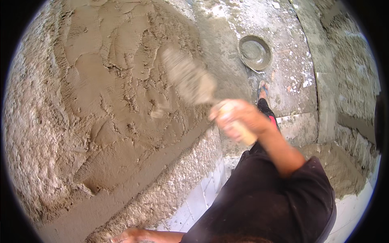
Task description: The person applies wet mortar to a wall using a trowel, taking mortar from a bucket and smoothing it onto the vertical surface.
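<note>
My right hand (237, 121) is closed around the pale yellow handle of a trowel (190, 79). The trowel's blade is smeared by motion and looks coated with grey-brown mortar. It is in front of a wall spread with wet mortar (93, 85), which has ridges and smoother patches; whether the blade touches it I cannot tell. At the lower edge, my left hand (131, 235) lies against the rough, unsmoothed strip of wall, fingers stretched out and partly cut off by the picture's edge.
A round black bucket (254, 52) with some grey mortar in it stands on the floor, beyond my sandalled foot (263, 87). White and reddish debris (298, 77) is scattered there. Pale tiles (202, 194) line the wall's lower part. More mortar-covered surface (336, 166) lies at the right.
</note>
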### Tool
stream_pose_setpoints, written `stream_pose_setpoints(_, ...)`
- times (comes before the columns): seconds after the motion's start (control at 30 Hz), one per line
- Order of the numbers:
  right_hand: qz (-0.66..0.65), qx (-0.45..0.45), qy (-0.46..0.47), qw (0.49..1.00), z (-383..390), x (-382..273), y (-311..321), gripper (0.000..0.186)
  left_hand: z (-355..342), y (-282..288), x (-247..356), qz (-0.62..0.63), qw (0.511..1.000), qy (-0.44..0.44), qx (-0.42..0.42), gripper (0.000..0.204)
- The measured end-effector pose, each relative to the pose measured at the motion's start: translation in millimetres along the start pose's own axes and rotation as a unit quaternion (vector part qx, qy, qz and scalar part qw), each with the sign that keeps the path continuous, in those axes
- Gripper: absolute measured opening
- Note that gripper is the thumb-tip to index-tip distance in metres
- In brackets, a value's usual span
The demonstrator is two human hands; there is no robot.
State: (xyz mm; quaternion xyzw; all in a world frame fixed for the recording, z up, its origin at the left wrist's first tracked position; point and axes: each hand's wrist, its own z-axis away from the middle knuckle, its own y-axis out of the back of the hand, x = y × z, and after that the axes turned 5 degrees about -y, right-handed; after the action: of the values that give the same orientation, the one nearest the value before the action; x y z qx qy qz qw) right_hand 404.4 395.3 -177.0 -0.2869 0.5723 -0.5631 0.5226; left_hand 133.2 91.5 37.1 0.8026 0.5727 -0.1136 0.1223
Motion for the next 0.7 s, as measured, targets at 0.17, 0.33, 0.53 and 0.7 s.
stream_pose_setpoints(0.17, 0.191, 0.399, 0.354, 0.824, 47.4, -82.4, 63.4, 0.02, -13.7, -2.3, 0.6, -0.029, 0.999, 0.033, 0.004, 0.073)
stream_pose_setpoints(0.33, 0.169, 0.638, 0.547, 0.515, -23.2, -110.4, 104.1, 0.02, -28.7, 8.5, -7.4, -0.07, 0.996, 0.054, -0.002, 0.073)
stream_pose_setpoints(0.53, 0.695, 0.374, 0.056, 0.611, -176.7, -8.2, 70.9, 0.031, -26.4, -0.2, 13.2, -0.065, 0.995, 0.067, -0.023, 0.073)
stream_pose_setpoints(0.7, 0.522, 0.362, 0.203, 0.745, -134.7, 15.1, 110.4, 0.04, -25.5, 6.9, 29.5, -0.085, 0.994, 0.06, -0.028, 0.073)
